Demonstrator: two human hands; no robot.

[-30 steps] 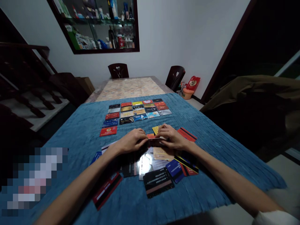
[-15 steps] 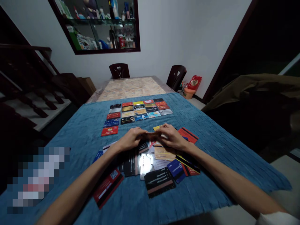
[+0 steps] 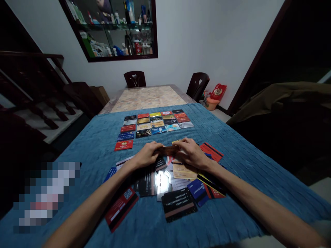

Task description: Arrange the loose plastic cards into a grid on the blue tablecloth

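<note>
Between my left hand (image 3: 149, 153) and my right hand (image 3: 190, 153) a plastic card (image 3: 168, 149) is pinched by its two ends, seen at a flat angle over a loose pile. Both hands are closed on it. Below lie overlapping cards, mostly stripe side up: a black card (image 3: 179, 204), a dark red card (image 3: 122, 208), a blue card (image 3: 198, 190), a cream card (image 3: 184, 170) and a shiny card (image 3: 163, 186) with glare. Farther off, several cards lie face up in neat rows; a red card (image 3: 123, 145) is nearest in the left column.
A blue cloth (image 3: 93, 151) covers the near part of the table (image 3: 144, 96). Dark chairs (image 3: 134, 79) stand at the far end. A pixelated patch lies at the left. Stair railings are at the left, a brown-draped shape (image 3: 279, 100) at the right.
The view has shifted slightly, so everything sits a little farther right. The held card is tilted, showing more of its reddish-brown surface. Both hands keep their grip on it.
</note>
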